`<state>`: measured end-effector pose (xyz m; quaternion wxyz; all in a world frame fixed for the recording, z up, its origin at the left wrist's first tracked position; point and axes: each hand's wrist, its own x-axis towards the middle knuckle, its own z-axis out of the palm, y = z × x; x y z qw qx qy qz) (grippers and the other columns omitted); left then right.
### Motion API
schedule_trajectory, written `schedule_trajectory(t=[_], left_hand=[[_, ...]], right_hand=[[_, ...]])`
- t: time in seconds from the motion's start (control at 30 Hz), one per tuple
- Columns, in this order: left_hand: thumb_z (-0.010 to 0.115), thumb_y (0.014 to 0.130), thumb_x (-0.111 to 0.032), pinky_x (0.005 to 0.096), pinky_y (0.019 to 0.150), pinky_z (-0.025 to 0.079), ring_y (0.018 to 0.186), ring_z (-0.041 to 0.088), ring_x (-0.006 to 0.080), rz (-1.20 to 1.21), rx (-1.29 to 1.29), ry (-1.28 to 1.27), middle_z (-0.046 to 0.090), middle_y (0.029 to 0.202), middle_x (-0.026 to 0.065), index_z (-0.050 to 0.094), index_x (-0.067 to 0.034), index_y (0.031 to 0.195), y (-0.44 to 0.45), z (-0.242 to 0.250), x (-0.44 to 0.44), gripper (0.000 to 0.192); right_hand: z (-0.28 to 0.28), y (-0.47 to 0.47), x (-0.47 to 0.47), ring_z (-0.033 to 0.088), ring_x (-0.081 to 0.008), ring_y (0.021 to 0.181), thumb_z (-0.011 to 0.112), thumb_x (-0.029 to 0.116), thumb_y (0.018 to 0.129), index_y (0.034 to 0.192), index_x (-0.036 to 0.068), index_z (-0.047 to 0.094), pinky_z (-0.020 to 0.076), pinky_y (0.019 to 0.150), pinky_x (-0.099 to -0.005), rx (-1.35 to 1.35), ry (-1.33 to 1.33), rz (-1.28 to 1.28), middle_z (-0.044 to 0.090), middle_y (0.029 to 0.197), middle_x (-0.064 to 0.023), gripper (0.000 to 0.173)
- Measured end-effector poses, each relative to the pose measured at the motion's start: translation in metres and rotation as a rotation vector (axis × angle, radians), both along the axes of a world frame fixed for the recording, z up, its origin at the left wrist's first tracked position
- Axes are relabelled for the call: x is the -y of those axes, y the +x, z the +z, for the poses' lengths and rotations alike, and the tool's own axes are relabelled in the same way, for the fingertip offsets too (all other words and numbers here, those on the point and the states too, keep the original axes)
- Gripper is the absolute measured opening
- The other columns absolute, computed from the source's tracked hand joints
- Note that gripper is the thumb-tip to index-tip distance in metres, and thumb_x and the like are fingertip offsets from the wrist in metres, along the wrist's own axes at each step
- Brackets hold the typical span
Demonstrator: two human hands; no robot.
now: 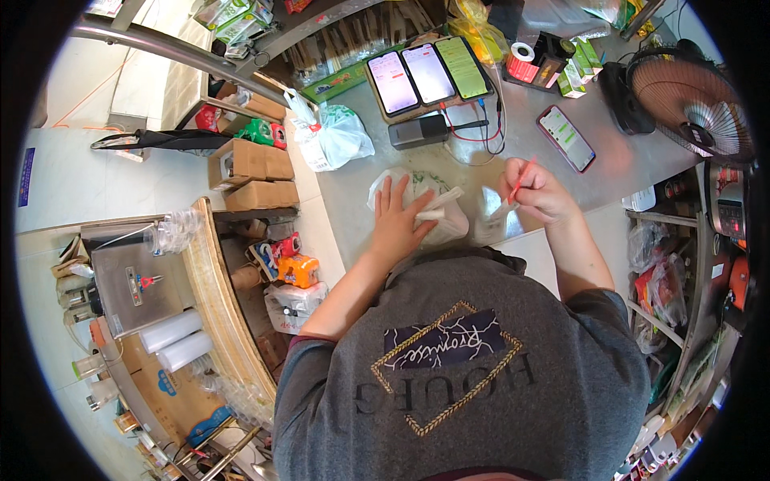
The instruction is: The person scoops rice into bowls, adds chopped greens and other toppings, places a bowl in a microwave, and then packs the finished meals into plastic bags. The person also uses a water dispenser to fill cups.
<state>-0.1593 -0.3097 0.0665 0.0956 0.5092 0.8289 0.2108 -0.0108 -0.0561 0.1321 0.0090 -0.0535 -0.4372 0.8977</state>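
On the metal counter (pixel 355 210), my left hand (pixel 400 219) lies spread over a translucent white plastic bag (pixel 451 219) with green print. What is inside this bag cannot be made out. To its right, the bent fingers of my right hand (pixel 535 189) pinch a thin red strip (pixel 522 180), close to a crumpled piece of clear plastic (pixel 496 219). A tied white plastic bag (pixel 340 135) with a red fastening at its neck stands at the counter's left side. A phone (pixel 566 139) lies beyond my right hand.
Three upright-laid phones (pixel 428 72) rest on a stand, with a black power bank (pixel 418 132) and cables before them. A fan (pixel 689 108) stands at the right, near a roll of labels (pixel 521 60) and small green boxes (pixel 574 75). Cardboard boxes (pixel 258 165) are at the left.
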Motion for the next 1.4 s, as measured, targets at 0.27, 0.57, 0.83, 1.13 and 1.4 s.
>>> schedule_trajectory(t=[0.27,0.57,0.83,1.13,1.4], left_hand=[[0.059,0.089,-0.021,0.0339,0.071,0.042,0.077,0.049,0.0227,0.229,0.722,0.404,0.051,0.083,0.0070,0.051,-0.006,0.074,-0.020,-0.008,0.009,0.023],[0.039,0.100,-0.012,0.0287,0.076,0.040,0.078,0.048,0.0190,0.149,0.673,0.568,0.049,0.082,0.0067,0.047,-0.003,0.078,-0.024,0.005,0.018,0.025],[0.061,0.088,-0.004,0.0267,0.072,0.044,0.083,0.054,0.0130,0.299,0.592,0.468,0.057,0.088,0.0053,0.054,-0.002,0.088,-0.015,0.001,0.023,0.007],[0.071,0.080,-0.003,0.0247,0.067,0.046,0.075,0.058,0.0110,0.541,0.978,0.592,0.062,0.083,0.0042,0.060,-0.003,0.086,-0.006,0.006,0.017,0.013],[0.071,0.080,-0.004,0.0246,0.068,0.046,0.078,0.058,0.0110,0.291,0.223,0.450,0.065,0.088,0.0048,0.067,-0.001,0.091,-0.028,-0.005,0.030,0.013]], right_hand=[[-0.025,-0.044,0.057,0.062,-0.0147,0.077,0.072,0.004,0.078,0.081,0.005,0.054,0.0485,0.070,-0.0273,-0.033,0.417,0.543,0.061,0.075,-0.0026,0.018],[-0.060,-0.093,0.103,0.064,-0.0213,0.078,0.074,0.023,0.075,0.091,0.008,0.060,0.0489,0.070,-0.0333,0.184,0.896,0.138,0.067,0.083,-0.0069,0.026],[-0.070,-0.105,0.103,0.061,-0.0203,0.075,0.074,0.024,0.073,0.092,0.009,0.064,0.0486,0.067,-0.0336,0.140,1.072,0.197,0.063,0.082,-0.0074,0.026],[-0.051,-0.082,0.116,0.063,-0.0235,0.081,0.068,0.023,0.078,0.096,0.010,0.063,0.0493,0.069,-0.0353,0.136,1.138,-0.043,0.062,0.095,-0.0078,0.023],[-0.093,-0.104,0.123,0.060,-0.0244,0.077,0.066,0.022,0.080,0.091,0.009,0.064,0.0467,0.068,-0.0349,0.142,0.977,0.034,0.061,0.087,-0.0082,0.017]])
